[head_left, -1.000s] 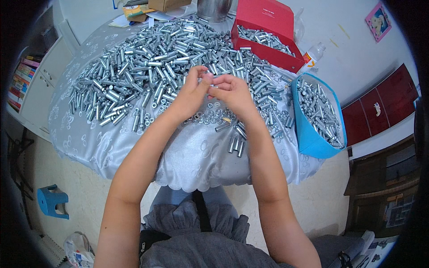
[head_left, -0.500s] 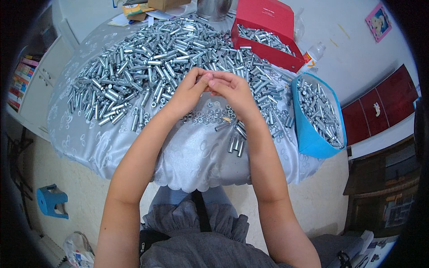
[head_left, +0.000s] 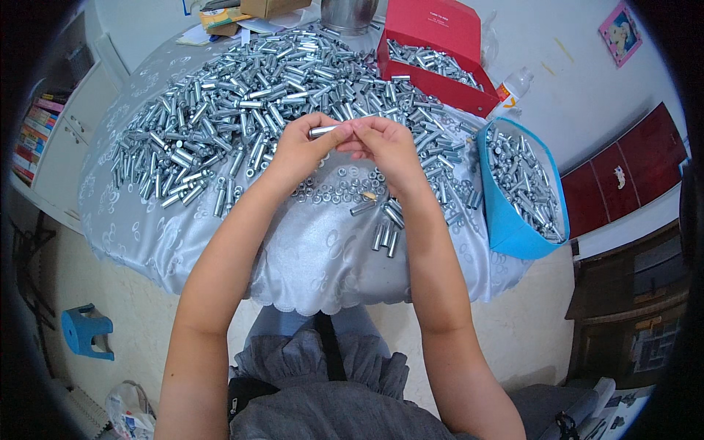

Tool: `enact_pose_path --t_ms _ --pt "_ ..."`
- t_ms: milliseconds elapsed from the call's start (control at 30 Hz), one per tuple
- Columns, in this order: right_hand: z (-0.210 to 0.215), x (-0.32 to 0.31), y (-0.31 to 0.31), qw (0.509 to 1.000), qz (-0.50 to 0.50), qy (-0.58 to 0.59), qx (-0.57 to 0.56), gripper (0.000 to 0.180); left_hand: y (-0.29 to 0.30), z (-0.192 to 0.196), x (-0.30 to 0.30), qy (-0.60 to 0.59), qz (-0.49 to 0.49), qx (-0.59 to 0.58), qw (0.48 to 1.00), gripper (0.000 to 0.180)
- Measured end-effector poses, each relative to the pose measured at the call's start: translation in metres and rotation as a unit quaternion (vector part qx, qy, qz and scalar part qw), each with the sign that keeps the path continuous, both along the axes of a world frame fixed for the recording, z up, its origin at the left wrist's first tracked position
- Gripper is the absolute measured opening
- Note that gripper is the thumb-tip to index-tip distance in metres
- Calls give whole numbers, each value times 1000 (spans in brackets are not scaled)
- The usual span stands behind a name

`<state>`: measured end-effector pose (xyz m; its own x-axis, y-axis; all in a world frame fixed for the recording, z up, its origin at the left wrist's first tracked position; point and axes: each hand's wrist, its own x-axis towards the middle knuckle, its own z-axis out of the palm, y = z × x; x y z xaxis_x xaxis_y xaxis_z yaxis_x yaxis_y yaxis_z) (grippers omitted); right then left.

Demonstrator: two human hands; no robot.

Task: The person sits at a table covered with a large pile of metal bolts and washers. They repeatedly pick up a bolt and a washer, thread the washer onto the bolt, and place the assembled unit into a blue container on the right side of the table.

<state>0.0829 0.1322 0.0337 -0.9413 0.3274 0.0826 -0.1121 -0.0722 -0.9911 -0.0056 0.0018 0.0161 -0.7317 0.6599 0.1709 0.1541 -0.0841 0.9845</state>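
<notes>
Remotely, my left hand [head_left: 299, 152] pinches a silver metal cylinder [head_left: 322, 131] above the round, grey satin-draped table [head_left: 330, 257]; my right hand [head_left: 389, 149] meets its end, grip unclear. Toward the scalloped near edge, I have room.

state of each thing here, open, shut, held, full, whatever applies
left hand: gripping metal cylinder
right hand: fingertips at cylinder's end, grip unclear
metal cylinder: held
red box: lid open, holding metal parts
blue bin: uncovered, holding metal parts
metal pile: heaped loose
blue stool: upright
</notes>
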Motion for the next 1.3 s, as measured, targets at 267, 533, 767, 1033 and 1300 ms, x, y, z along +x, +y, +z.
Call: enact_pose_path --t_ms 267,533,767,1033,1300 --pt "-4 8 23 913 -111 -78 385 22 -1 2 -5 -88 60 8 994 20" --pt "-8 17 20 866 2 -143 479 23 4 -8 -6 -38 105 -44 993 22" --pt "-11 13 20 883 36 -137 447 21 5 -13 -7 -6 96 -32 995 19" --pt "-9 15 18 884 33 -168 436 21 3 -10 -6 -18 85 -48 995 24" --pt "-11 14 17 872 28 -145 467 19 4 -9 -2 38 79 -60 994 24"
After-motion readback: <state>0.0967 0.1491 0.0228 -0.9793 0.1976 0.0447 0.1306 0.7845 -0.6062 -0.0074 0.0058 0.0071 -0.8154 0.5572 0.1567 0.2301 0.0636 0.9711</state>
